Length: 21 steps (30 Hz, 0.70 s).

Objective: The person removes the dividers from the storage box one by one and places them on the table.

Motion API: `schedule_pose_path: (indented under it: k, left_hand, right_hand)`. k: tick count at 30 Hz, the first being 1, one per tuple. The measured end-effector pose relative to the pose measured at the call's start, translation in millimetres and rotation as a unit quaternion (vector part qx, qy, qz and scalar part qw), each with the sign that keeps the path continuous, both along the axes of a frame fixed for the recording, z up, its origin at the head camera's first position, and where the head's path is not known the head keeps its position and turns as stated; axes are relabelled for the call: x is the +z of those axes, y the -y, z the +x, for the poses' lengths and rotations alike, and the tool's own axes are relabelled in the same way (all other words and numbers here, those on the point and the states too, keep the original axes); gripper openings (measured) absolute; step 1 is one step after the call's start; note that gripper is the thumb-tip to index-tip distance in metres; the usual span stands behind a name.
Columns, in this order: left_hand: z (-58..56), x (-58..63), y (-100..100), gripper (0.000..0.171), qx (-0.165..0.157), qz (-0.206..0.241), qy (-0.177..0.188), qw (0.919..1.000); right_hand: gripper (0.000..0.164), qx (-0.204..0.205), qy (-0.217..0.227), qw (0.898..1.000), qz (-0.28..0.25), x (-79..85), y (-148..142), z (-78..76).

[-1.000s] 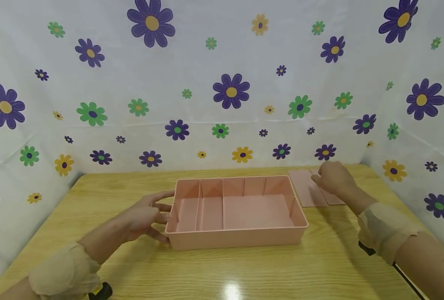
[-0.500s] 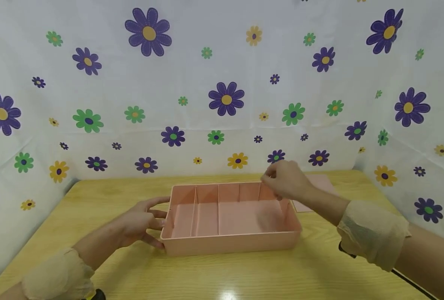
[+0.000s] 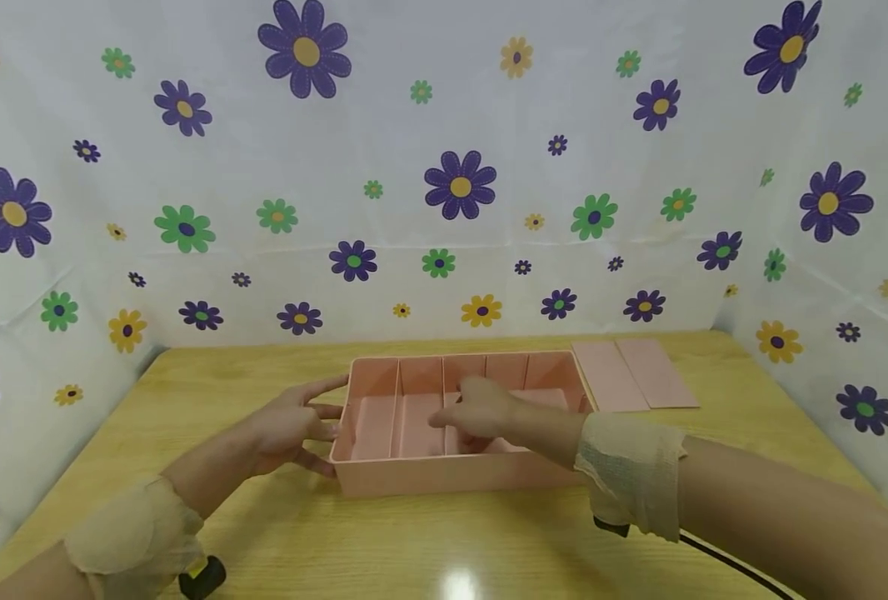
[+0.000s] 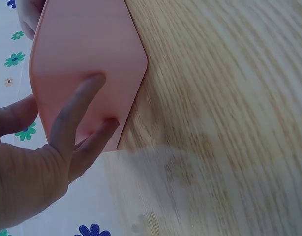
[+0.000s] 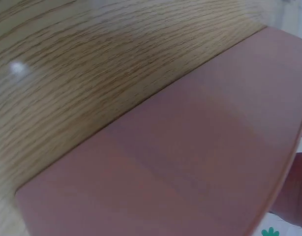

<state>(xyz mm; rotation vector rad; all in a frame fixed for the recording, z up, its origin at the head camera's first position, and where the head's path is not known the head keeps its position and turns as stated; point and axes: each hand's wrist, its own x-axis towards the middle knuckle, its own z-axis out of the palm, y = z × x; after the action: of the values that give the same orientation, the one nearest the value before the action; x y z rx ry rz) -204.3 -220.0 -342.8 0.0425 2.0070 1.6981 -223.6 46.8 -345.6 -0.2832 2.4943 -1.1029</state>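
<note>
Pink box (image 3: 444, 477) of smooth, matt material sat on the wood-grained table (image 3: 324, 554), in the middle of the head view, its long side toward the person. Nearest were the person's forearms, each wearing a beige wrap, the left one (image 3: 132, 537) and the right one (image 3: 627, 467), with a black device (image 3: 202, 577) under the left and a cable (image 3: 729, 567) trailing from the right. The box's front wall was plain, and the wrist views showed flat, unmarked sides meeting in rounded corners, with a thin rim along the top. At its left end the left hand (image 3: 290, 429) had its fingers spread and fairly straight, their tips resting against the short wall without closing round it. The right hand (image 3: 477, 412) reached over the front rim into the box, near the middle; its fingers were partly hidden, so how far they were bent, and whether they held anything, I could not tell. Inside, two thin pink dividers ran from front to back, marking off two narrow compartments on the left from a wider space on the right, and upright lines marked the back wall there. Just beyond the far right corner, two flat pink panels (image 3: 611, 377) lay side by side on the table. Behind everything hung a white cloth (image 3: 384, 108) printed with purple, green and yellow flowers.
</note>
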Motion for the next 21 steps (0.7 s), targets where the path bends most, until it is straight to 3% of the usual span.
schedule_pose_path:
  k: [4, 8, 12, 21]
  left_hand:
    - [-1.6, 0.4, 0.9, 0.078, -0.008, 0.008, 0.002, 0.9999]
    - [-2.6, -0.8, 0.4, 0.076, -0.009, 0.005, -0.001, 0.9999]
    - [-3.4, -1.0, -0.1, 0.074, -0.003, -0.001, 0.004, 1.0000]
    - [-3.7, 1.6, -0.4, 0.075, -0.003, -0.002, 0.006, 1.0000]
  right_hand:
    - [0.034, -0.005, -0.009, 1.000, 0.016, -6.4, 10.1, -2.4]
    - [0.032, 0.026, -0.029, 0.999, 0.027, -13.4, 19.0, -3.1]
    - [0.015, 0.055, -0.068, 0.994, 0.064, -14.4, 23.9, -2.8]
    - [0.024, 0.050, -0.083, 0.992, 0.083, -5.5, 24.6, -2.4]
